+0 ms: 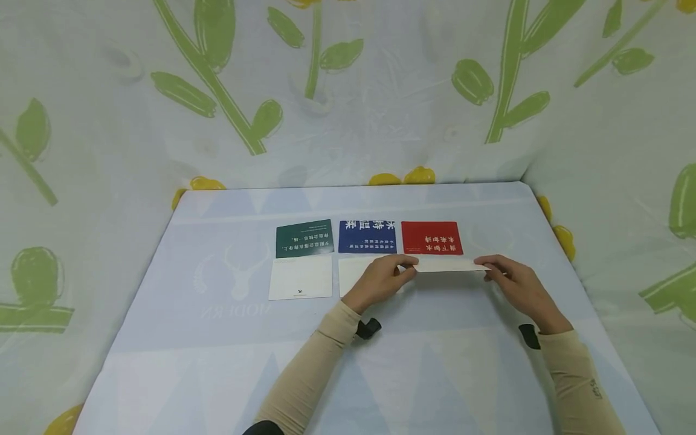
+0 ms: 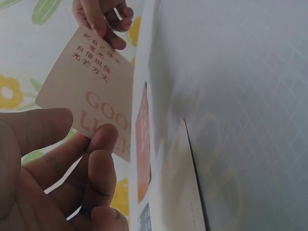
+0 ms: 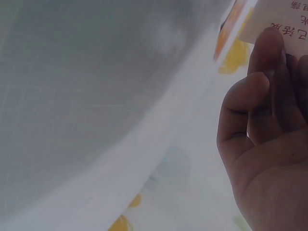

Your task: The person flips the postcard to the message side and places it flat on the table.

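A pale card [image 1: 450,264] is held up over the table and appears almost edge-on in the head view. My left hand [image 1: 382,279] pinches its left end, and my right hand [image 1: 519,290] pinches the right end. From the left wrist, the raised card [image 2: 72,98] shows red Chinese characters and large "GOOD LUCK" lettering. Behind my left hand lies a white card [image 1: 348,272], partly covered by it. The red card [image 1: 432,237] lies just beyond the held one. In the right wrist view my right thumb and fingers grip a corner of the card [image 3: 298,24].
Left of the red card lie a blue card [image 1: 367,237] and a green card [image 1: 304,238] in the far row. Another white card [image 1: 300,278] lies below the green one. The pale patterned tabletop [image 1: 217,344] meets a leaf-printed cloth [image 1: 380,121] at the back.
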`<state>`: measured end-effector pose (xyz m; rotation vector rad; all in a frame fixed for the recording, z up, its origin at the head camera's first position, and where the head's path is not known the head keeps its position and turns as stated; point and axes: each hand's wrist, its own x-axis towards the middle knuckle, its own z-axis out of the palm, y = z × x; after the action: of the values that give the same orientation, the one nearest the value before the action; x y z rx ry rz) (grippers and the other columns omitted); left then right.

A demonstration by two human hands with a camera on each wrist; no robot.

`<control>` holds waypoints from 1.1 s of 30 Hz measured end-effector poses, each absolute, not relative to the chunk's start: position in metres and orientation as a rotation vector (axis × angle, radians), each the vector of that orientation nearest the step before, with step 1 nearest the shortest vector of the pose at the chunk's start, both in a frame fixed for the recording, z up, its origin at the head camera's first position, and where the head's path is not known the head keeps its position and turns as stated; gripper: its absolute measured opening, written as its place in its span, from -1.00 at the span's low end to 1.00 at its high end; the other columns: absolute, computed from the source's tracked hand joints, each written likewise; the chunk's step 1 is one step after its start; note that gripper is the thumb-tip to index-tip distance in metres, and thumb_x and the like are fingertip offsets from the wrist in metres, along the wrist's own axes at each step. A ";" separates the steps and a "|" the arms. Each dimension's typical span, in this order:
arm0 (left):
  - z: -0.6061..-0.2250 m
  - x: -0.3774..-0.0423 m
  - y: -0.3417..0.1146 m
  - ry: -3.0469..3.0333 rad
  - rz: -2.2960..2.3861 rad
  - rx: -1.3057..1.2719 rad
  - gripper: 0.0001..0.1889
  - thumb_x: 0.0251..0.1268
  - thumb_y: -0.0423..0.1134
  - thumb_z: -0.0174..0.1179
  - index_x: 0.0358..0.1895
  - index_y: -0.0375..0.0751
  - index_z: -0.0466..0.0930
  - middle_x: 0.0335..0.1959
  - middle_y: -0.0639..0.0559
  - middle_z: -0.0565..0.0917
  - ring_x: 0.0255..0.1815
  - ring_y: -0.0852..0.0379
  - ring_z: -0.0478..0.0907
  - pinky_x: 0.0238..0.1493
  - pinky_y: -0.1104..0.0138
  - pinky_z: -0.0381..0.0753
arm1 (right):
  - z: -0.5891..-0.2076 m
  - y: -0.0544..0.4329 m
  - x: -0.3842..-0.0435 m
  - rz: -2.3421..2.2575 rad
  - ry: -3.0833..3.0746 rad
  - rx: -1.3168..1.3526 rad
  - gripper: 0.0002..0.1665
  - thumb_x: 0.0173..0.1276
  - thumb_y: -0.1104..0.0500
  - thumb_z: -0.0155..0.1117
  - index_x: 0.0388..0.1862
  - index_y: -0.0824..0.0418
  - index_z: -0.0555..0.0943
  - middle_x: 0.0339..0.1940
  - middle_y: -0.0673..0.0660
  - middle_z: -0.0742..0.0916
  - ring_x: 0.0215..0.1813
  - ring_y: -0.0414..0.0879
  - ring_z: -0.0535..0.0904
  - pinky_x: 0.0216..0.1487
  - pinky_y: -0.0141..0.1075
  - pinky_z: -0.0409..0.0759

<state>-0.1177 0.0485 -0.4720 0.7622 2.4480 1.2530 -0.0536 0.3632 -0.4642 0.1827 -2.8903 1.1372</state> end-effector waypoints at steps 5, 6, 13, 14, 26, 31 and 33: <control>-0.473 -0.118 0.048 2.462 1.252 0.775 -0.66 0.56 -0.12 0.09 0.26 -0.02 0.65 -0.07 0.19 0.67 -0.26 0.26 0.48 -0.30 0.42 0.49 | -0.462 0.362 -0.051 1.156 -2.907 0.157 -0.69 0.62 0.04 0.10 0.16 0.10 0.66 0.20 0.20 0.67 -0.05 -0.28 0.53 -0.13 -0.52 0.48; -0.473 -0.118 0.049 2.470 1.247 0.777 -0.66 0.56 -0.12 0.09 0.25 -0.02 0.65 -0.06 0.19 0.67 -0.25 0.26 0.48 -0.28 0.42 0.49 | -0.462 0.362 -0.051 1.152 -2.914 0.150 -0.68 0.62 0.03 0.10 0.17 0.09 0.66 0.20 0.20 0.67 -0.02 -0.30 0.49 -0.12 -0.52 0.47; -0.478 -0.118 0.056 2.664 1.016 0.871 -0.67 0.51 -0.10 0.16 0.23 -0.02 0.66 0.04 0.17 0.73 -0.03 0.22 0.60 0.01 0.39 0.55 | -0.465 0.362 -0.054 1.109 -2.963 0.127 -0.64 0.57 -0.03 0.17 0.19 0.09 0.65 0.18 0.18 0.68 -0.02 -0.13 0.53 -0.08 -0.40 0.52; -0.477 -0.117 0.057 2.694 0.975 0.886 -0.67 0.49 -0.10 0.18 0.23 -0.02 0.67 0.03 0.17 0.74 0.01 0.19 0.61 0.04 0.37 0.55 | -0.465 0.361 -0.054 1.092 -2.974 0.124 -0.63 0.56 -0.04 0.18 0.19 0.09 0.65 0.16 0.18 0.69 -0.03 -0.08 0.54 -0.08 -0.36 0.53; -0.473 -0.104 0.066 2.936 0.458 1.031 -0.58 0.38 0.04 0.29 0.23 0.02 0.67 0.02 0.10 0.74 -0.06 0.11 0.59 -0.08 0.30 0.57 | -0.468 0.355 -0.054 0.957 -3.126 0.149 -0.53 0.44 0.04 0.36 0.26 0.16 0.60 0.03 0.17 0.71 -0.03 0.08 0.58 -0.11 -0.13 0.60; -0.471 -0.101 0.066 2.973 0.422 1.057 -0.58 0.37 0.05 0.30 0.22 0.00 0.67 -0.01 0.08 0.75 -0.07 0.10 0.60 -0.11 0.29 0.57 | -0.464 0.352 -0.053 0.952 -3.145 0.159 -0.52 0.42 0.12 0.38 0.27 0.20 0.59 0.08 0.21 0.70 -0.02 0.09 0.58 -0.09 -0.07 0.58; -0.471 -0.101 0.066 2.984 0.408 1.058 -0.59 0.38 0.04 0.30 0.20 -0.01 0.68 -0.02 0.07 0.75 -0.08 0.09 0.60 -0.13 0.29 0.56 | -0.465 0.351 -0.053 0.952 -3.148 0.164 -0.51 0.41 0.13 0.39 0.28 0.20 0.59 0.09 0.22 0.69 -0.02 0.09 0.58 -0.08 -0.07 0.58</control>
<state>-0.1007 0.0663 -0.4707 1.0577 2.9844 0.4078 -0.0531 0.3508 -0.4650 0.1638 -3.1477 0.9520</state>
